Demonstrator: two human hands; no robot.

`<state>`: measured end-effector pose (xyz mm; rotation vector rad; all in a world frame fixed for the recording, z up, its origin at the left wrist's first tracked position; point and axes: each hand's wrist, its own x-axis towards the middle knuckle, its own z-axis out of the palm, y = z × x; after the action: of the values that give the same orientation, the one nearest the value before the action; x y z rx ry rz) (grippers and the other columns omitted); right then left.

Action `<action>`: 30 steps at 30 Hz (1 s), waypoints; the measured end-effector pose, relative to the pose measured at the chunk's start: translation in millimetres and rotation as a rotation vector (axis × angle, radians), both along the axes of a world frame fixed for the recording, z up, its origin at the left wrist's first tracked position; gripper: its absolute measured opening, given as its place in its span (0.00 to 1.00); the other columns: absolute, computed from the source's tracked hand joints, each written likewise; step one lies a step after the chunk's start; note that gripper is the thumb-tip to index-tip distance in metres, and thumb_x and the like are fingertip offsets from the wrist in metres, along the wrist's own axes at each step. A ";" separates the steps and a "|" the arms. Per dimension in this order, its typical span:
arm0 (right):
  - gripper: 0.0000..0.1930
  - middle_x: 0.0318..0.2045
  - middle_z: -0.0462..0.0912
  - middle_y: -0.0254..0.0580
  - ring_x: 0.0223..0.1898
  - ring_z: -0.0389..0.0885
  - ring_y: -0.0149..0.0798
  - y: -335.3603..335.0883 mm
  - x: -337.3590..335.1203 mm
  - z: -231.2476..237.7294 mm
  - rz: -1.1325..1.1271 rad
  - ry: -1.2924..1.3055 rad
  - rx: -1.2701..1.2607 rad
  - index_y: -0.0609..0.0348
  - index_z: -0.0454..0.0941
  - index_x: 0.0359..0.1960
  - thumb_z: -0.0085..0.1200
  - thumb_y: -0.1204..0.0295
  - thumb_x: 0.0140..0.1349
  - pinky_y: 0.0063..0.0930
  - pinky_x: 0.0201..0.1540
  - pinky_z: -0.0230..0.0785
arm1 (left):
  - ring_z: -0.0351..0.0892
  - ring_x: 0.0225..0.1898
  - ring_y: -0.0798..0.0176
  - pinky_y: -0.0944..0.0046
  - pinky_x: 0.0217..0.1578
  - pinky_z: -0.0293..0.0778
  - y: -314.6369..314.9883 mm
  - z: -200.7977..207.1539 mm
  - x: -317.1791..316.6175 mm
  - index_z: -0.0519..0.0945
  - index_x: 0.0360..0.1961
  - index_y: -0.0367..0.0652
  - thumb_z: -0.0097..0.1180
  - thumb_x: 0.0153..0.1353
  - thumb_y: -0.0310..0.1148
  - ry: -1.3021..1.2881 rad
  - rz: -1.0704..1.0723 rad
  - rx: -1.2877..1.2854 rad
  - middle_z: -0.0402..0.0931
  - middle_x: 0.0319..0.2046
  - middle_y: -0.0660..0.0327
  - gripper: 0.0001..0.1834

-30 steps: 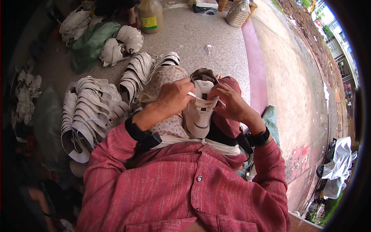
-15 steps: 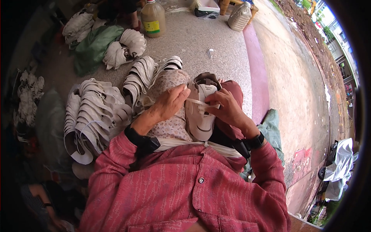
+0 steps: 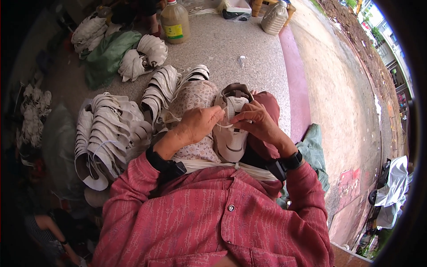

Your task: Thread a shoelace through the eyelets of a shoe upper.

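A beige-and-white shoe upper [image 3: 231,144] lies across my lap, its dark-lined collar pointing away from me. A pale shoelace [image 3: 227,126] crosses its throat. My left hand [image 3: 199,126] is closed at the upper's left edge, thumb and fingers pinching the lace. From the other side, my right hand [image 3: 263,127] bends over the throat with its fingertips pinched on the lace. The exact grip of the right fingertips is partly hidden. Under the upper, a flowered cloth [image 3: 195,100] covers my left leg.
Nested stacks of shoe uppers [image 3: 109,133] stand at my left, with another stack [image 3: 160,89] beyond. Farther off are a green sack [image 3: 109,55], a jug with a yellow-green label [image 3: 175,24] and a clear bottle [image 3: 273,18]. A person's arm [image 3: 55,231] shows at lower left.
My left hand has moved slightly right and down, closer to my right hand. The lace between them now bends in a small loop instead of running straight across.
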<state>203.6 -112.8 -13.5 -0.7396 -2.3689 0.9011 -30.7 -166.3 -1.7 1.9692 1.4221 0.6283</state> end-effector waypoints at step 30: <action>0.09 0.28 0.72 0.31 0.36 0.67 0.36 -2.9 9.5 -0.6 0.039 0.028 0.046 0.52 0.84 0.39 0.62 0.69 0.55 0.31 0.47 0.56 | 0.79 0.25 0.43 0.47 0.27 0.73 -0.5 -13.9 29.2 0.78 0.22 0.43 0.47 0.61 0.38 0.477 -0.004 0.227 0.78 0.22 0.47 0.14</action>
<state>213.0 -115.7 -14.2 -0.6609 -2.3782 0.8646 -1.4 -166.8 -15.6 2.4151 1.6799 0.3380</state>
